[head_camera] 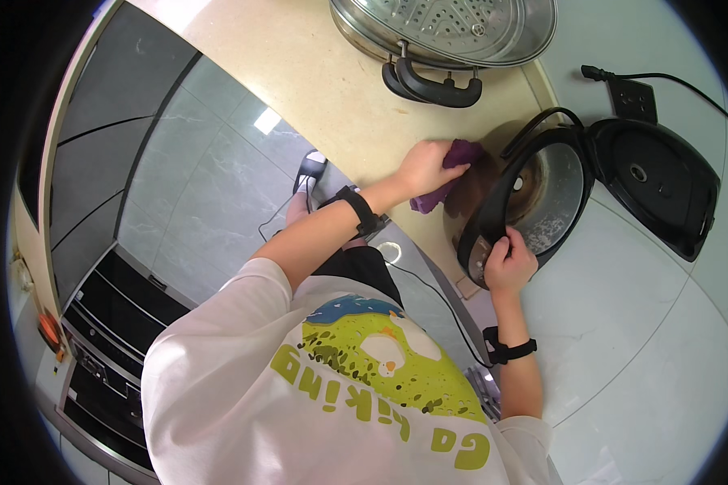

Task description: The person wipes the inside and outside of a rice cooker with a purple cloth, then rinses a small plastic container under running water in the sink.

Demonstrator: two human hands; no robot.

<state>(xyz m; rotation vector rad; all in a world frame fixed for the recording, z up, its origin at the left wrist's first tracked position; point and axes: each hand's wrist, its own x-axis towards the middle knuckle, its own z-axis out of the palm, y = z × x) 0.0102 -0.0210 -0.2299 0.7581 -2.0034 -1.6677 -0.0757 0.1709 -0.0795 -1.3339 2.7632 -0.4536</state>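
Observation:
An electric rice cooker (491, 206) stands tilted at the counter's wall side, its black lid (655, 182) swung open. Its inside shows a stained metal base and whitish marks on the wall; no inner pot is in it. My left hand (431, 168) presses a bunched purple cloth (435, 197) against the cooker's brown outer side. With my right hand (511, 262) I grip the black rim at the front, thumb and fingers closed around it. The cooker's carrying handle (537, 124) stands near the lid hinge.
A stainless steel steamer (443, 36) with black handles sits on the beige countertop (315, 73). A black plug and cord (597, 73) hang by a wall socket (633, 100). Dark cabinets (115, 103) stand across the tiled floor. A person's foot in a dark slipper (312, 167) shows below the counter.

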